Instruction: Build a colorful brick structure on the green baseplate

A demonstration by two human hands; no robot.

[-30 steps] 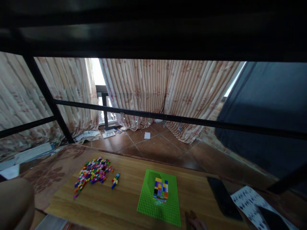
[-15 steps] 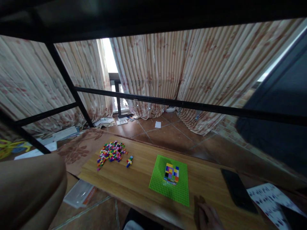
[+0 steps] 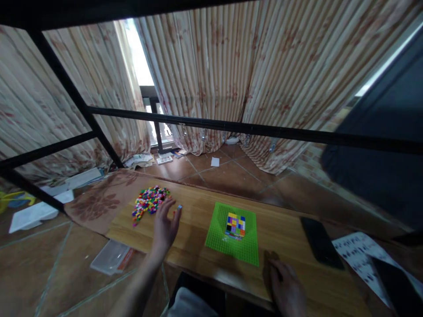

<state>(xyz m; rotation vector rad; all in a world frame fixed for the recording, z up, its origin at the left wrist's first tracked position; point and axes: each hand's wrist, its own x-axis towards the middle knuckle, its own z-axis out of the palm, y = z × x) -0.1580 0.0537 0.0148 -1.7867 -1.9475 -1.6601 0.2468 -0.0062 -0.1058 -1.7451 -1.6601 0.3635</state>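
Observation:
My left hand (image 3: pixel 165 223) reaches over the left part of the wooden table, thumb and fingers apart. It is at the near right edge of a pile of small multicoloured building bricks (image 3: pixel 149 200). A blue brick (image 3: pixel 179 207) shows just past the thumb tip; the hand covers most of the small group there. My right hand (image 3: pixel 287 281) rests on the table's near edge, fingers loosely bent, with nothing visible in it. Left of it lies a green baseplate (image 3: pixel 216 235) carrying a block of yellow, purple, blue, white and orange bricks (image 3: pixel 235 226).
A dark phone-like slab (image 3: pixel 320 242) lies on the right of the wooden table (image 3: pixel 194 220). Beyond it are a printed white sheet (image 3: pixel 357 255) and another dark object (image 3: pixel 393 281). A clear plastic box (image 3: pixel 110 257) sits below the table's left side. Black metal bars (image 3: pixel 198 122) cross ahead.
My left arm has swung from the far left to the bricks, and its hand is now in view. My right hand shows more fully beside the baseplate. The view has tilted down.

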